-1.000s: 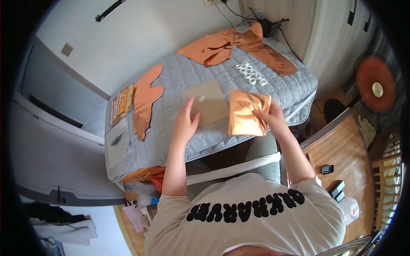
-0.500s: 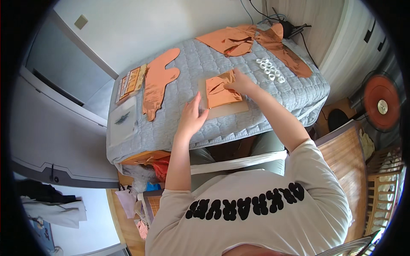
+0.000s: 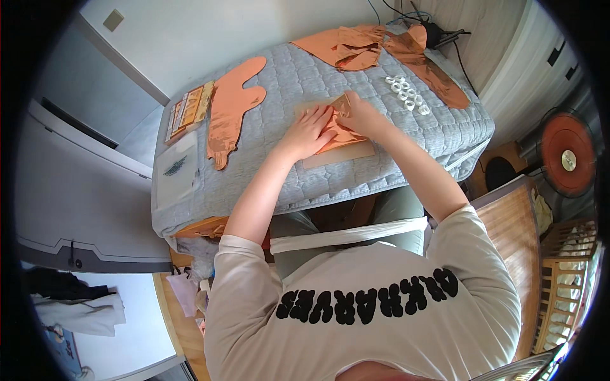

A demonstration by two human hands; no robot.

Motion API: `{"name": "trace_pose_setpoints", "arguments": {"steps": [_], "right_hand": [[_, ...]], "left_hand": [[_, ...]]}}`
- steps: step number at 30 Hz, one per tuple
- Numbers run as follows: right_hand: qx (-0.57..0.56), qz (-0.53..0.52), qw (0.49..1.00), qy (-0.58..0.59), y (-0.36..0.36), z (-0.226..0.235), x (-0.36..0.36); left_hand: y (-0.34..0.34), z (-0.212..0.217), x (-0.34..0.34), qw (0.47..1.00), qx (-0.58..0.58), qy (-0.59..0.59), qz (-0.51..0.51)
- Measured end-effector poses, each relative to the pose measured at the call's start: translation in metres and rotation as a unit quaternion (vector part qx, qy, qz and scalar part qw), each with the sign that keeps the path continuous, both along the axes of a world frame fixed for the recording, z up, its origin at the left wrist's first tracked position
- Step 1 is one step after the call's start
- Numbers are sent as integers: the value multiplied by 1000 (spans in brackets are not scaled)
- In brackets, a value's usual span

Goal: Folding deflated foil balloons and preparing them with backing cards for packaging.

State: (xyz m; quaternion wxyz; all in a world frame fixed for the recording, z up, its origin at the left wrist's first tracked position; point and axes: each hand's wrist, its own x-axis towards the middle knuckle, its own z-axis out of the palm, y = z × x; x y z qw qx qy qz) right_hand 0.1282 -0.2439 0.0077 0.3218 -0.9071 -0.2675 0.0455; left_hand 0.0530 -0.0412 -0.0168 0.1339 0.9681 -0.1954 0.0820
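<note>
A folded copper-coloured foil balloon [image 3: 344,138] lies on a thin beige board [image 3: 338,155] at the middle of the quilted grey mattress [image 3: 267,174]. My left hand [image 3: 307,134] rests flat on the left part of the foil, fingers stretched out and pointing away from me. At the foil's upper right, my right hand [image 3: 362,117] has its fingers closed on the foil's edge; a corner sticks up beside them. The fingertips of my right hand are partly hidden. Both hands are close together.
To the left lie a flat, unfolded copper foil balloon [image 3: 232,111], a stack of printed packets [image 3: 190,111] and a clear bag of small dark pieces [image 3: 178,168]. More copper foil [image 3: 346,47] is at the back. Several small white rolls [image 3: 406,94] sit right; a fan [image 3: 567,152] stands beyond.
My left hand has moved from the foil's left edge onto its top and now lies flat. The right hand stays at the upper right, and the foil looks narrower.
</note>
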Motion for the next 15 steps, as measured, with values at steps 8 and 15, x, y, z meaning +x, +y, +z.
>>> {"name": "trace_pose_setpoints", "arguments": {"steps": [8, 15], "right_hand": [[-130, 114, 959, -225, -11, -17, -15], [-127, 103, 965, -203, -11, -31, -11]], "left_hand": [[4, 5, 5, 996, 77, 40, -13], [18, 4, 3, 992, 52, -1, -114]]}}
